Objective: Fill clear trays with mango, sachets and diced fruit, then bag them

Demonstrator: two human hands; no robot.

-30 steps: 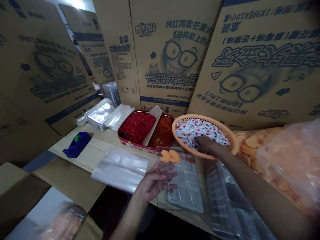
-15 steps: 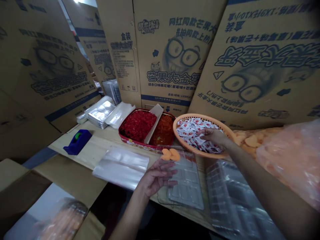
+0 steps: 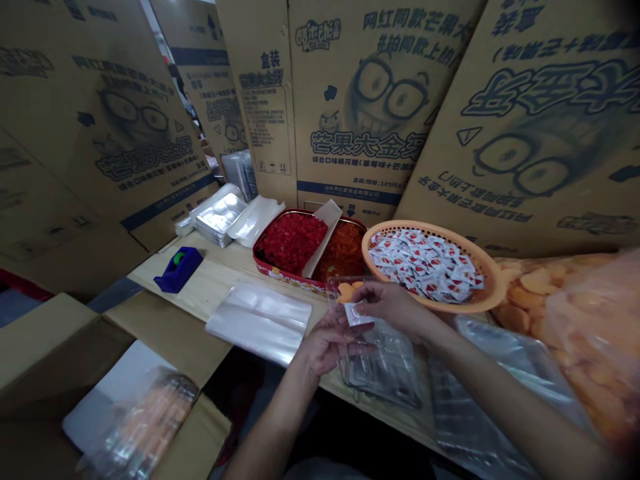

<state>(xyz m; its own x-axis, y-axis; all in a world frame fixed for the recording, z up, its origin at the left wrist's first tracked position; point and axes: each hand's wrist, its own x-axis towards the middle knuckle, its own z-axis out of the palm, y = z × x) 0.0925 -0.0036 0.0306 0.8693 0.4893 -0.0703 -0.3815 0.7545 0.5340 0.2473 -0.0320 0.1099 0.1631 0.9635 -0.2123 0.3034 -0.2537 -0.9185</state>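
My right hand (image 3: 390,308) pinches a small white sachet (image 3: 356,314) above a clear plastic blister tray (image 3: 384,368). My left hand (image 3: 330,341) is under that tray and seems to hold it tilted up. Orange fruit pieces (image 3: 347,291) lie in the tray's upper end, partly hidden by my fingers. Just behind my right hand, an orange plastic basket (image 3: 493,280) holds a heap of white-and-red sachets (image 3: 423,265).
A red tin tray (image 3: 267,261) holds red and orange diced fruit beside a paper scoop. Flat clear bags (image 3: 259,321), a blue tape dispenser (image 3: 179,269), stacked trays (image 3: 219,222), and a bag of orange pieces (image 3: 585,333) stand around. Printed cartons (image 3: 350,100) form the back.
My right hand has left the basket and come over the tray with a sachet pinched in its fingers. The view has shifted slightly, and my left hand stays near the tray.
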